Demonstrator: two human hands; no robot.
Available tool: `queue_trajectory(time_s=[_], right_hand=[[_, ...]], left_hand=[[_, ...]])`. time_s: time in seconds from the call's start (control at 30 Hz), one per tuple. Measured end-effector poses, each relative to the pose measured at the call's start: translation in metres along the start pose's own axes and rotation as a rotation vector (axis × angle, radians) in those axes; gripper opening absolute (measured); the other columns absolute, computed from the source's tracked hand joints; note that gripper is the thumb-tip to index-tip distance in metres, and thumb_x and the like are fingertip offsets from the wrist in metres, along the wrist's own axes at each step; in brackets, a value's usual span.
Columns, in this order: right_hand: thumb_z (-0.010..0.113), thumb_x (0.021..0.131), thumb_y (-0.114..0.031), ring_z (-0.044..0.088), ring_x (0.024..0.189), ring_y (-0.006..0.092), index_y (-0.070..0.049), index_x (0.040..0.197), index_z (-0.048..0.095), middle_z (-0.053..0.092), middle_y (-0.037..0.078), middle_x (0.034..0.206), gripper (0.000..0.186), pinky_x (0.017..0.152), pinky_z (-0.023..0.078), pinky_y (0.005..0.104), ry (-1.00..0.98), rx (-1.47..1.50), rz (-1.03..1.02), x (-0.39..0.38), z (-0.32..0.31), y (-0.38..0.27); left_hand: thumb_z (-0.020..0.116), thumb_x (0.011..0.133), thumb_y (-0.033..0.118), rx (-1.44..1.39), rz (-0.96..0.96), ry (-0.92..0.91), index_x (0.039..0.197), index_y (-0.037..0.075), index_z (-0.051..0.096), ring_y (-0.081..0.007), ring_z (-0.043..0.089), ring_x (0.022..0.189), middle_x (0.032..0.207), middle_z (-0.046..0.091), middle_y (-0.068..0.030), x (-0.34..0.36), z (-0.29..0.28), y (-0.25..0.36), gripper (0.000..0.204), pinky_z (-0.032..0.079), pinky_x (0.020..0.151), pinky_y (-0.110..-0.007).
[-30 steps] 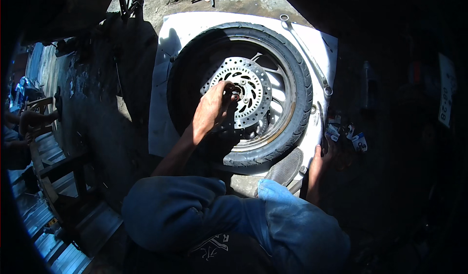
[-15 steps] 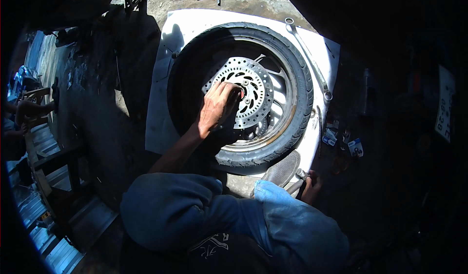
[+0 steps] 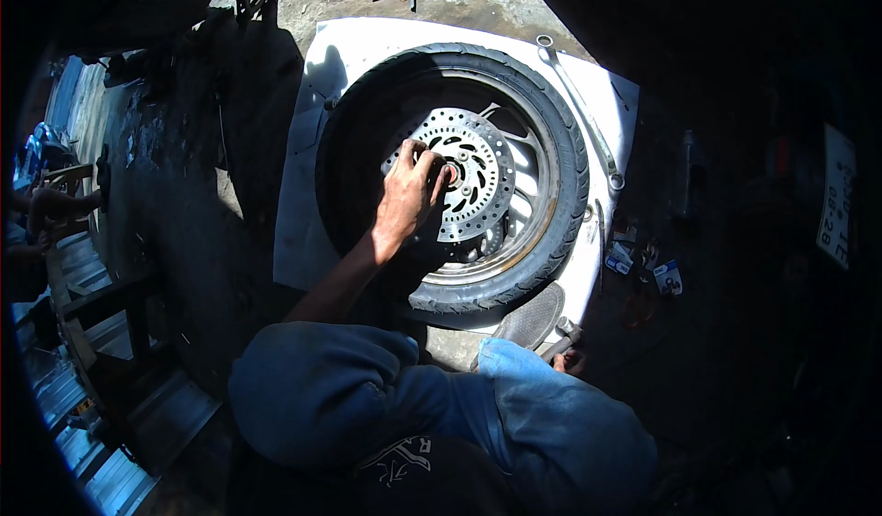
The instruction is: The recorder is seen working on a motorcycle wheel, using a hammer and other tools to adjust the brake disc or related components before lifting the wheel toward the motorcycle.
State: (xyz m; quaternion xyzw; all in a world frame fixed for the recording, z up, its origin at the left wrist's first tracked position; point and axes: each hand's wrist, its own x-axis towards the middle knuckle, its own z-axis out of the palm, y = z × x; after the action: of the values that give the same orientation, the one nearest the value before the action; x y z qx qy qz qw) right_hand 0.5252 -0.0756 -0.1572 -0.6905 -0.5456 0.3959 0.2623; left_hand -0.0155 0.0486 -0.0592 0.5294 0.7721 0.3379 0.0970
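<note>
A motorcycle wheel (image 3: pixel 561 176) with a black tyre lies flat, a perforated brake disc (image 3: pixel 478 204) on top. My left hand (image 3: pixel 404 192) is over the disc's hub, fingers bent and pinched beside the red-ringed centre (image 3: pixel 453 174); whatever they hold is hidden. My right hand (image 3: pixel 570 362), low at the right by my jeans and partly hidden, is closed round a hammer (image 3: pixel 566 330) with a metal head and dark handle, beside a dark sandal sole (image 3: pixel 531 316).
A white sheet (image 3: pixel 308 190) lies under the wheel. A long ring wrench (image 3: pixel 579 107), another tool (image 3: pixel 599 240), small packets (image 3: pixel 668 277) and a bottle (image 3: pixel 687 176) lie at the right. At the far left are another person's legs (image 3: pixel 60 205) and a wooden frame (image 3: pixel 106 300).
My right hand has moved down from beside the packets to the hammer and taken hold of it, drawing it slightly lower. My left hand's fingers have shifted slightly at the hub, uncovering the red ring.
</note>
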Motion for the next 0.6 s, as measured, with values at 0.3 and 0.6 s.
queue_trajectory(time_s=[0.3, 0.6], right_hand=[[0.064, 0.092, -0.003, 0.057, 0.073, 0.011, -0.004, 0.12, 0.059, 0.058, 0.006, 0.101, 0.029, 0.064, 0.049, 0.0263, -0.078, 0.142, 0.029, 0.013, -0.005, -0.054], [0.065, 0.094, -0.003, 0.056, 0.068, 0.0102, -0.004, 0.122, 0.057, 0.058, 0.006, 0.1, 0.029, 0.058, 0.047, 0.0251, -0.193, 0.279, 0.034, 0.044, 0.015, -0.176]], left_hand=[[0.078, 0.088, 0.011, -0.024, 0.055, 0.026, 0.101, 0.003, 0.067, -0.0371, 0.067, 0.093, 0.105, 0.062, -0.016, -0.007, 0.004, -0.01, 0.018, 0.055, 0.08, -0.045], [0.068, 0.099, 0.021, 0.189, 0.092, -0.023, 0.133, 0.016, 0.068, -0.0355, 0.053, 0.112, 0.121, 0.058, -0.0167, -0.045, 0.003, -0.006, 0.035, 0.051, 0.091, -0.044]])
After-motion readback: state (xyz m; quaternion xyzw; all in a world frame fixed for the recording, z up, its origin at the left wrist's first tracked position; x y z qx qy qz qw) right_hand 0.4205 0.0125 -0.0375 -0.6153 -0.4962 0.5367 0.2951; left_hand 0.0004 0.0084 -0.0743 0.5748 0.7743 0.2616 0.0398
